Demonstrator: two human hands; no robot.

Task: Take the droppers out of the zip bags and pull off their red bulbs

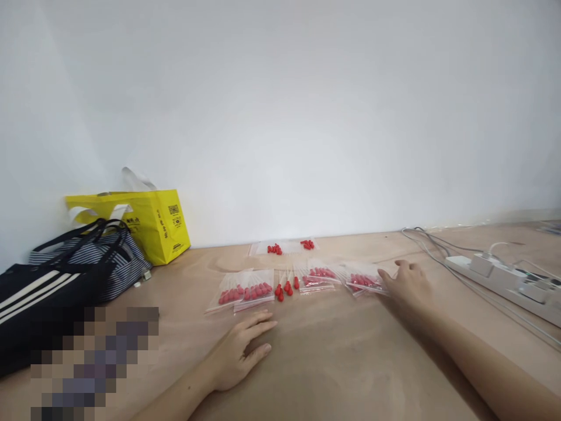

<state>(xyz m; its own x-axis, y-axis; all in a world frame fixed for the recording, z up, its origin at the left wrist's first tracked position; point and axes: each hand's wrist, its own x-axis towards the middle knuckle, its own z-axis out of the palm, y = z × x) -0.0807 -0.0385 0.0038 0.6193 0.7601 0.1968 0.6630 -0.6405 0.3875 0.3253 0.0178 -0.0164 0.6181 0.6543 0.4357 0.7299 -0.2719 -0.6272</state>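
Note:
My left hand [239, 351] lies flat on the brown table [328, 362], fingers stretched out, holding nothing, just below two clear bags of small red pieces [245, 292]. My right hand [405, 283] rests palm down farther right, its fingertips touching another clear bag of red pieces [363, 282]. Between the bags lie a few loose red pieces [286, 289]. More bags with red pieces [319, 273] sit in the middle, and one long clear bag [284, 248] lies near the wall.
A yellow paper bag [149, 225] stands at the back left, with a striped bag [105, 263] and a black bag [30, 304] in front of it. A white power strip [504, 280] with cables lies at the right. A white wall rises behind.

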